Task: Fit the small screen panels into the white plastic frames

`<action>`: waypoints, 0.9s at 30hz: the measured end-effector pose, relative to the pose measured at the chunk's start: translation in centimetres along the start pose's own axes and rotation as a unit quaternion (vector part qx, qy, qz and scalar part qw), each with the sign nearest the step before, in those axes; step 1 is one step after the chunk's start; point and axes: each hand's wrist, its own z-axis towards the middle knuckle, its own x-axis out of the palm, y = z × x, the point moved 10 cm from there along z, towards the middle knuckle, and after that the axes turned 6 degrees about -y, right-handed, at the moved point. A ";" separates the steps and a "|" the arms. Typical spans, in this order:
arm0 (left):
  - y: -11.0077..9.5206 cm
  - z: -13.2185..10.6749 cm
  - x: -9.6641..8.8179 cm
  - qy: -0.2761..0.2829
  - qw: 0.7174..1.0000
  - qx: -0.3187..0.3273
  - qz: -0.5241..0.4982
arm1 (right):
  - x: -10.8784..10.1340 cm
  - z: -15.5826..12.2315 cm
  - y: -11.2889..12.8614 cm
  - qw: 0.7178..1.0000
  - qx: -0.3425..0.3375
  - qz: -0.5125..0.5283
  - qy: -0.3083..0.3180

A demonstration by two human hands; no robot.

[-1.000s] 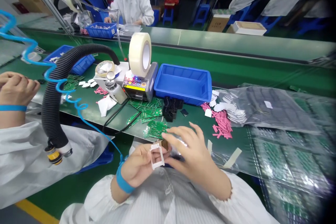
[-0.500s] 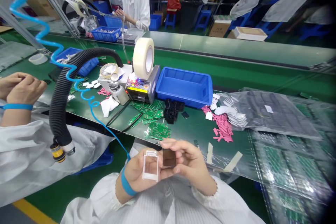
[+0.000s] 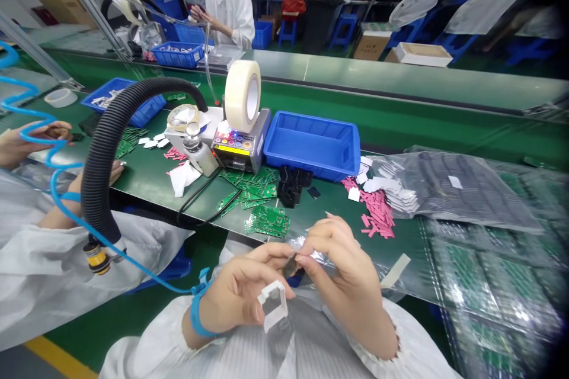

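Observation:
My left hand [image 3: 237, 296] is closed on a small white plastic frame [image 3: 274, 305], held low over my lap. My right hand [image 3: 342, 260] pinches a small dark square part [image 3: 291, 263] right beside the left fingertips, just above the frame. Both hands hover at the near edge of the green bench, in front of a pile of green circuit boards [image 3: 267, 220]. A blue wrist strap with a coiled blue cord [image 3: 198, 311] circles my left wrist.
On the bench stand a tape dispenser [image 3: 240, 130], a blue bin [image 3: 313, 145], black parts [image 3: 293, 183], pink and white slips [image 3: 377, 210] and bagged boards [image 3: 484, 237]. A black corrugated hose [image 3: 104, 148] hangs at left. A co-worker's sleeve [image 3: 44, 272] lies at left; another person sits across the conveyor.
My left hand has lowered and tilted the white frame. My right hand has turned the dark part edge-on and lifted it above the frame. The co-worker's hands at left have shifted.

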 end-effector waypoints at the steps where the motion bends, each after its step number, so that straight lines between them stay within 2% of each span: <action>1: -0.1 0.0 0.0 0.003 1.000 0.002 0.006 | 0.1 -0.1 -0.1 1.000 0.001 0.003 0.003; 9: -0.6 0.1 0.1 0.013 0.998 0.030 0.053 | 0.8 -0.3 -0.6 1.000 0.011 0.017 0.019; 18: 1.0 0.5 -1.5 -0.010 0.998 -0.003 0.058 | 2.9 -0.6 -2.0 0.995 0.029 0.005 0.093; 21: 1.7 0.6 -2.1 -0.051 0.998 -0.031 0.009 | 3.4 -0.9 -1.8 0.993 0.016 -0.017 0.117; 23: 2.3 0.6 -2.4 -0.076 0.993 -0.056 -0.069 | 3.3 -1.3 -1.2 0.992 0.005 -0.019 0.121; 27: 2.9 0.9 -2.2 -0.082 0.966 -0.089 -0.227 | 2.3 -1.9 -0.3 0.992 0.011 0.035 0.118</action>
